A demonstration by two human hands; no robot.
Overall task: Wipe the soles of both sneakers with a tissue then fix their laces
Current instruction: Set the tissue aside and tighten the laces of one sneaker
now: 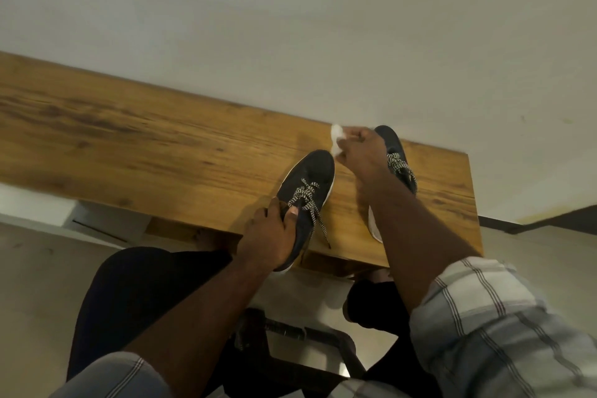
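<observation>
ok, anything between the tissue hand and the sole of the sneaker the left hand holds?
Nothing visible in the gap. The right hand holds the tissue just past the toe of the left sneaker, over bare table. But that sneaker sits upright, sole down on the table, gripped by the left hand.

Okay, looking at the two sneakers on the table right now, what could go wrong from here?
1. The left sneaker hangs over the table edge at its heel; if the left hand lets go, it could tip off.
2. Its loose lace trails free and may snag.
3. The right hand pinches only a small tissue, which might tear or soil quickly on the soles.
</observation>
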